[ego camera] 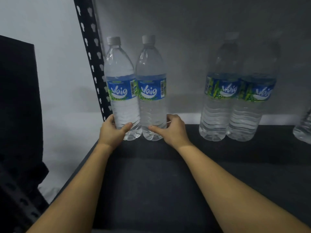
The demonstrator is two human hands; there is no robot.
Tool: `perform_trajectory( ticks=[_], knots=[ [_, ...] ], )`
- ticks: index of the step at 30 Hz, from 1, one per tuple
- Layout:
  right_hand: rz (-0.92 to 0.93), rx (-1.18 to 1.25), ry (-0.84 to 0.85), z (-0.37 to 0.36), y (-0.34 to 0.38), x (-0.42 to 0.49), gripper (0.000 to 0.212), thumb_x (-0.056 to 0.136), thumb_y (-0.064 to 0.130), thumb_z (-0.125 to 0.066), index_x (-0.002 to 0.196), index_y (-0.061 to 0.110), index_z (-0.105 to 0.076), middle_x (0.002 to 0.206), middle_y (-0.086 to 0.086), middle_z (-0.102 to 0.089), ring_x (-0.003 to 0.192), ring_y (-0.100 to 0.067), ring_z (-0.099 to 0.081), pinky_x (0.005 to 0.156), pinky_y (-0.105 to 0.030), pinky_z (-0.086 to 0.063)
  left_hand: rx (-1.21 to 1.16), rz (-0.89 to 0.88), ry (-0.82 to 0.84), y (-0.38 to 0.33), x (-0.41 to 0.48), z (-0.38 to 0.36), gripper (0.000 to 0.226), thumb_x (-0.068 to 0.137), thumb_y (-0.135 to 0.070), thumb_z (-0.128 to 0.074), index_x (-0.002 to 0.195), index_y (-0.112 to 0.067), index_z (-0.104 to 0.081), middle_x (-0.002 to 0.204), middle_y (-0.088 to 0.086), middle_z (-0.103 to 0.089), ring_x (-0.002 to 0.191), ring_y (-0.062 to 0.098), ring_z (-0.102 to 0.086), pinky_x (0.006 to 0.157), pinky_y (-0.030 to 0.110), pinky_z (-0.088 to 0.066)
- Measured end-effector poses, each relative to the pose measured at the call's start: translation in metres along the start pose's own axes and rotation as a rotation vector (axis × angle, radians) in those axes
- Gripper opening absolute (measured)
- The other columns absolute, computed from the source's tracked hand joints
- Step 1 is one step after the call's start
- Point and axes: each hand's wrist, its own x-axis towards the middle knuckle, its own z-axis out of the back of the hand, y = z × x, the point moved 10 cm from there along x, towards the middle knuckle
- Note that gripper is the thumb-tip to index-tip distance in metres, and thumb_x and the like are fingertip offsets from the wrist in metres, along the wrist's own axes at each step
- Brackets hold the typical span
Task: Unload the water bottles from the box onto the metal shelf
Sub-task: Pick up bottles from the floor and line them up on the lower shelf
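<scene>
Your left hand [114, 130] grips the left bottle [122, 91] at its base, your right hand [170, 130] the right bottle [151, 91], both upright on the metal shelf [168, 174]. 2 more bottles [217, 105] stand further right (a 5th bottle [304, 130] peeks in at the edge); the box is out of view, so I cannot tell how many remain.

We seem to stand in a storeroom. A dark metal shelf [168, 174] fills our view, its black slotted upright [90, 52] rising at eleven o'clock. Identical labelled water bottles [218, 106] line its back from twelve to three o'clock, against a bare white wall [64, 73].
</scene>
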Motion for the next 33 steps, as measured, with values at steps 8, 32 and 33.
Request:
perform_trajectory(
  ticks=[8,32,33],
  knots=[
    [-0.015,-0.018,0.044,0.001,0.005,-0.004,0.059,0.063,0.039,-0.088,0.110,0.010,-0.069,0.111,-0.009,-0.061,0.098,-0.020,-0.062,0.086,-0.030,-0.053,-0.012,0.011,0.052,-0.001,-0.002,-0.007,0.056,0.085,-0.004,-0.075,0.134,-0.001,-0.050,0.124,0.013,-0.065,0.114,0.030,-0.065,0.101,0.044,-0.051],
    [0.004,-0.292,0.127,0.216,0.029,-0.271,0.039,0.089,0.041,-0.064,0.121,0.019,-0.063,0.115,0.013,-0.049,0.115,-0.007,-0.050,0.102,-0.027,-0.043,0.462,-0.261,0.215,-0.130,-0.318,-0.054,0.032,0.092,-0.035,-0.066,0.121,-0.021,-0.064,0.121,-0.007,-0.058,0.117,0.019,-0.055,0.099,0.045,-0.048],
    [0.000,-0.321,0.141,0.226,0.026,-0.286,0.039,0.090,0.042,-0.062,0.121,0.020,-0.063,0.114,0.014,-0.049,0.115,-0.007,-0.049,0.102,-0.026,-0.042,0.479,-0.282,0.219,-0.133,-0.333,-0.057,0.030,0.093,-0.036,-0.065,0.118,-0.021,-0.065,0.118,-0.007,-0.060,0.114,0.019,-0.057,0.096,0.046,-0.050]
  ],
)
